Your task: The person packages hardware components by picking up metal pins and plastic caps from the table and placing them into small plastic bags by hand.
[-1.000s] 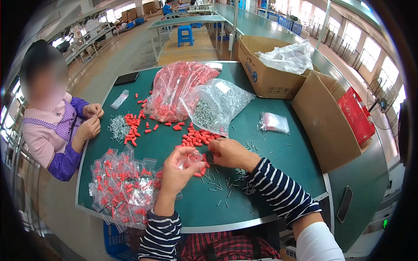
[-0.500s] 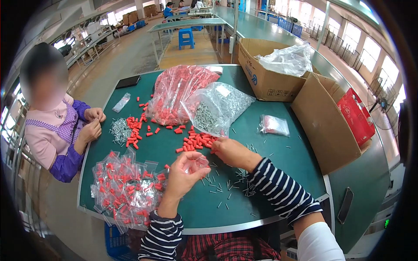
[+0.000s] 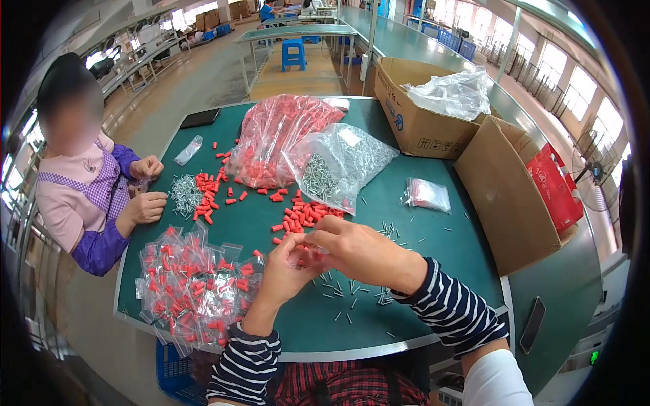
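Observation:
My left hand (image 3: 290, 274) is closed on a small clear plastic bag, mostly hidden by the fingers. My right hand (image 3: 359, 252) meets it from the right, fingertips pinched at the bag, with red plastic showing between the hands. Just beyond lies a pile of short red plastic caps (image 3: 298, 218). Loose metal screws (image 3: 349, 289) are scattered beneath and right of my hands. To the left, filled clear zip bags (image 3: 196, 287) with red caps inside form a heap. An open clear bag of screws (image 3: 321, 177) lies behind the caps.
A large bag of red caps (image 3: 277, 139) lies at the back of the green table (image 3: 467, 237). Cardboard boxes (image 3: 423, 125) stand at right, near a packet of small bags (image 3: 428, 194). At left, a co-worker (image 3: 84, 183) sits beside another screw pile (image 3: 184, 194).
My right hand has moved left from the red cap pile to my left hand at the bag. The co-worker's hands have moved apart, one now resting at the table edge.

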`<state>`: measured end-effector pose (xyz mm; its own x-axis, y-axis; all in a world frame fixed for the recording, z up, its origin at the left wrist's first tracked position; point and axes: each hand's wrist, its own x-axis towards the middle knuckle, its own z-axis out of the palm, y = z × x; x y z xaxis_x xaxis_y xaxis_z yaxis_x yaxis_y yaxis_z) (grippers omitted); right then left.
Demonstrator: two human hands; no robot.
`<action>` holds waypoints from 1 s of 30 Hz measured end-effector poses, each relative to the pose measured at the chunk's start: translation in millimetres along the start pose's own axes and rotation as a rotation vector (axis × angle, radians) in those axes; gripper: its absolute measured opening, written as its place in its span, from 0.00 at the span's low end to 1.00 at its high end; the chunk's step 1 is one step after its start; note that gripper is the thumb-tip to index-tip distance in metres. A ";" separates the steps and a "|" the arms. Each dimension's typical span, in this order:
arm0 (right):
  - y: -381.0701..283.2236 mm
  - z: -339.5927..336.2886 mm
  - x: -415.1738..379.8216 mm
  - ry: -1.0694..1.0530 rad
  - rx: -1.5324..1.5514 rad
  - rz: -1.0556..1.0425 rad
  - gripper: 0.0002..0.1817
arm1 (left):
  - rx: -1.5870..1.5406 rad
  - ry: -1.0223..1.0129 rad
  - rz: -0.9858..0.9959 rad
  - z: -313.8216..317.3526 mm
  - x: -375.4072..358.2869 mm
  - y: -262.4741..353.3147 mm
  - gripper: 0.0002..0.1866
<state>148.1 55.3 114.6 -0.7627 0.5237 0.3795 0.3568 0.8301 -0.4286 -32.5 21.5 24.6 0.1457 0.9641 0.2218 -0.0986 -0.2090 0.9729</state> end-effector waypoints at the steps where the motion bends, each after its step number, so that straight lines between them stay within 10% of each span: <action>1: 0.6 -0.4 0.3 0.035 0.023 -0.023 0.16 | 0.002 0.004 -0.005 0.4 0.2 1.0 0.24; 15: 31.9 52.3 -56.6 0.179 0.917 0.571 0.13 | 0.052 -0.085 0.023 5.7 -3.1 18.8 0.20; 20: 32.3 54.9 -56.7 0.275 0.990 0.533 0.10 | -0.093 0.114 -0.259 2.8 -4.1 9.3 0.12; 30: 33.9 57.3 -58.7 0.396 0.891 0.481 0.08 | 0.050 0.091 -0.155 11.4 -3.3 9.0 0.06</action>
<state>174.0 41.7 30.8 -0.3629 0.9139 0.1821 -0.0703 0.1680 -0.9833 -22.7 14.6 33.3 0.0650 0.9958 0.0648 -0.0325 -0.0628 0.9975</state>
